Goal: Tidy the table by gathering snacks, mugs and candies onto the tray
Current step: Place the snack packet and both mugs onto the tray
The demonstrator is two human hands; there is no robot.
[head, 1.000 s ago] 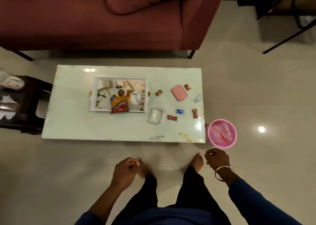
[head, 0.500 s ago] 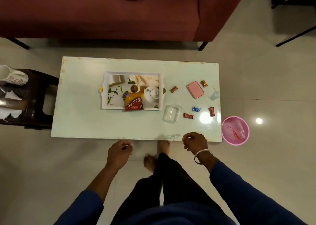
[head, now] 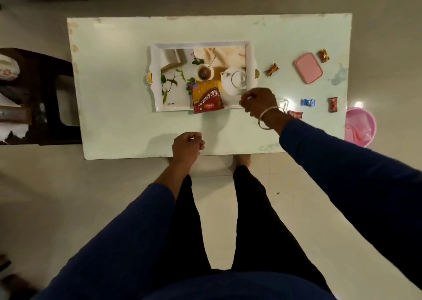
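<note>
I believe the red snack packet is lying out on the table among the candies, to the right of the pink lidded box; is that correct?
Not quite. The head view shows the red snack packet resting on the tray, overhanging its near edge, well to the left of the pink lidded box. The candies do lie loose on the table.

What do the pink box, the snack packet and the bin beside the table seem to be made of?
Pink box: probably matte plastic, with moulded rounded corners.
Snack packet: glossy printed film, creased.
Bin: likely thin plastic, pink and slightly translucent.
</note>
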